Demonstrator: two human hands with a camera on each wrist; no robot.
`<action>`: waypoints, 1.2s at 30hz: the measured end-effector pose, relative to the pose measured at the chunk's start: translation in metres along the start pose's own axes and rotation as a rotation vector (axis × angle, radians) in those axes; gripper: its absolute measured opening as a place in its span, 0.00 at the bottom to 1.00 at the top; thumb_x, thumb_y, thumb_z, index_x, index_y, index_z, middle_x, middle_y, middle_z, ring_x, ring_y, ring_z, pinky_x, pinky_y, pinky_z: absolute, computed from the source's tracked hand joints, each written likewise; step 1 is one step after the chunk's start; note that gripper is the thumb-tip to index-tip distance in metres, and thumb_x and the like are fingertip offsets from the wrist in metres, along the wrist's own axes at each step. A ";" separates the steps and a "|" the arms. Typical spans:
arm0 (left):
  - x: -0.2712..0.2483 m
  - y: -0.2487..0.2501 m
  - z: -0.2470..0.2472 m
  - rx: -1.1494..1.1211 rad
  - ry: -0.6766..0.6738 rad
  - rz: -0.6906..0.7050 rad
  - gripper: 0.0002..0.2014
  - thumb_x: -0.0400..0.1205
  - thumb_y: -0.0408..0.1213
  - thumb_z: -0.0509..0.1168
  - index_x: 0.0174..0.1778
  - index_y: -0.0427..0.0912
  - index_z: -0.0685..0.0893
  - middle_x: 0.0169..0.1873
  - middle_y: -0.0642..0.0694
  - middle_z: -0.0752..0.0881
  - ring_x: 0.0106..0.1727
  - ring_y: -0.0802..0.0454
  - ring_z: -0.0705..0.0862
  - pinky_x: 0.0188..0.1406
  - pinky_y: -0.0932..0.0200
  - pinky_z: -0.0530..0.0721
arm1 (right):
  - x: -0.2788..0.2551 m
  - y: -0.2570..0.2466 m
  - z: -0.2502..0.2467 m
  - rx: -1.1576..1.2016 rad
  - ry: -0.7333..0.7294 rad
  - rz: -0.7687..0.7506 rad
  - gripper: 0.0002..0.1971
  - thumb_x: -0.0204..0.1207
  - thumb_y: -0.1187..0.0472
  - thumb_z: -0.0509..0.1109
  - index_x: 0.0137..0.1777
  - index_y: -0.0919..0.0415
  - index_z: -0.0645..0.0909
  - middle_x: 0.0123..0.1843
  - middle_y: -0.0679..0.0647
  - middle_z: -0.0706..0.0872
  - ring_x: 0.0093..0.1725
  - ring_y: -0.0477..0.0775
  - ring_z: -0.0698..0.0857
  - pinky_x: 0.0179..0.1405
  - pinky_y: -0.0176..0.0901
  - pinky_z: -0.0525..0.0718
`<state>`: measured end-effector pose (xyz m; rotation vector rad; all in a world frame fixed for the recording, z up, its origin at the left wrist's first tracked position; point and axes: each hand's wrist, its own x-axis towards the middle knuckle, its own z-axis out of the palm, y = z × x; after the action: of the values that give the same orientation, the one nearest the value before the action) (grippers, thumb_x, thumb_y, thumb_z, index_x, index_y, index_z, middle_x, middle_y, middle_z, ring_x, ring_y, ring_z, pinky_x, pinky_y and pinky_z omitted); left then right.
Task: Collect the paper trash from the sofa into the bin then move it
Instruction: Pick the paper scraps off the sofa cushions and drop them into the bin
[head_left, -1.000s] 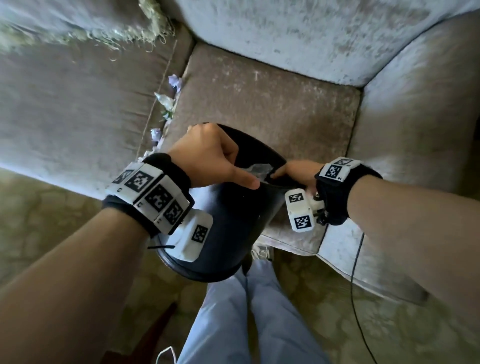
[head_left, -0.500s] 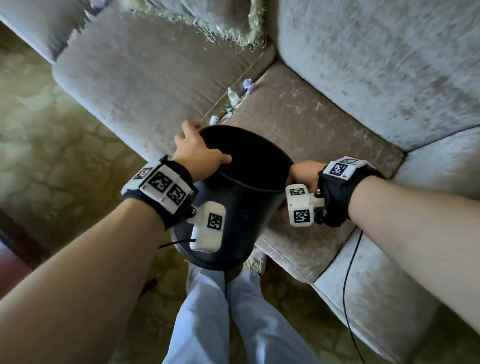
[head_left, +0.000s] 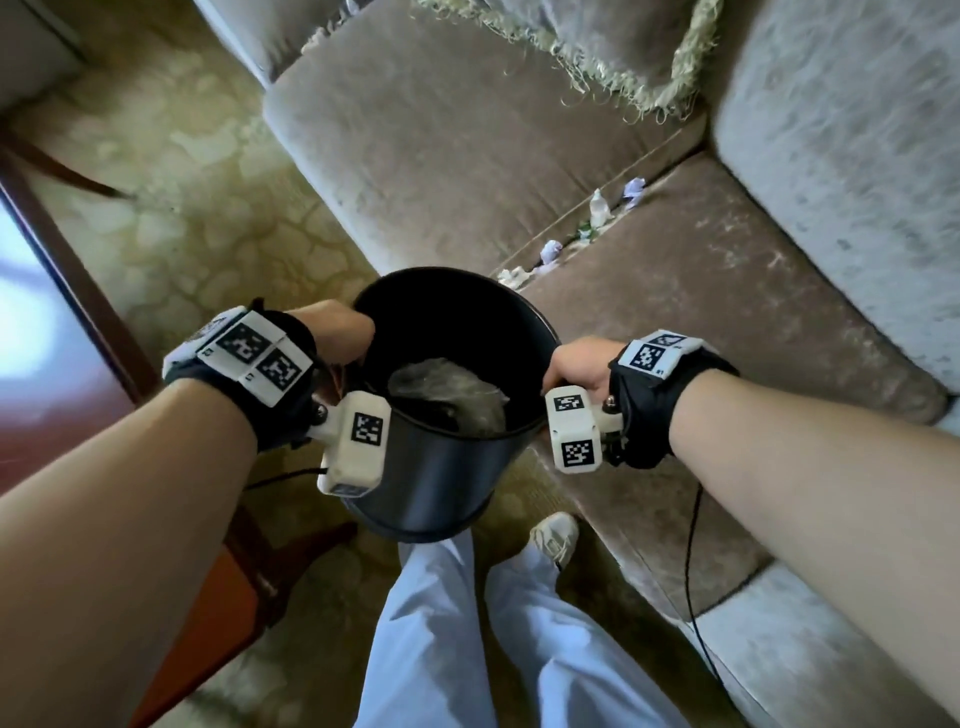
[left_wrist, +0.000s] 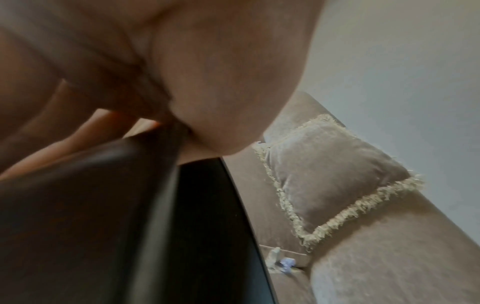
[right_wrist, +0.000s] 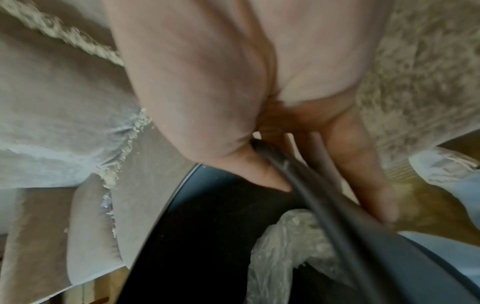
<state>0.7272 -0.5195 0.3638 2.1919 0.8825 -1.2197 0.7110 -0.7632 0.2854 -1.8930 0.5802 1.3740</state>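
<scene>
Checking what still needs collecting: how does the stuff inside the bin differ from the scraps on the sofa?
The crumpled plastic lies inside the bin as one large translucent wad; the paper scraps are small, opaque white and lilac bits strung along the sofa cushion seam, outside the bin. Both look crumpled.

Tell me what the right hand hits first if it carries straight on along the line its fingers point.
The right hand grips the bin rim, fingers pointing down its outer wall; past that, probably the carpet, though depth is unclear.

Home living room, sofa (head_left: 519, 156), fringed cushion (left_wrist: 337, 181)
</scene>
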 end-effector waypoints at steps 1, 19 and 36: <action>0.013 -0.012 -0.003 -0.003 0.015 -0.028 0.13 0.84 0.28 0.55 0.35 0.29 0.78 0.32 0.32 0.83 0.30 0.40 0.81 0.34 0.52 0.81 | 0.009 -0.007 0.011 0.016 0.022 0.012 0.07 0.71 0.68 0.72 0.31 0.64 0.82 0.38 0.61 0.84 0.43 0.63 0.86 0.65 0.62 0.83; 0.145 -0.035 -0.042 -0.248 0.046 -0.165 0.17 0.81 0.33 0.60 0.60 0.24 0.80 0.47 0.30 0.85 0.41 0.30 0.89 0.40 0.32 0.90 | 0.175 -0.098 0.019 0.211 0.454 0.090 0.40 0.46 0.44 0.76 0.65 0.46 0.74 0.56 0.54 0.83 0.48 0.57 0.85 0.54 0.60 0.89; 0.163 0.009 -0.070 0.116 0.107 0.044 0.23 0.64 0.45 0.56 0.47 0.34 0.84 0.42 0.34 0.88 0.39 0.33 0.89 0.45 0.42 0.91 | 0.187 -0.129 0.020 0.486 0.420 0.106 0.11 0.63 0.60 0.76 0.44 0.64 0.86 0.34 0.50 0.88 0.36 0.54 0.87 0.51 0.53 0.91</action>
<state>0.8371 -0.4291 0.2577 2.3751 0.8197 -1.1681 0.8521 -0.6554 0.1426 -1.7580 1.1225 0.7903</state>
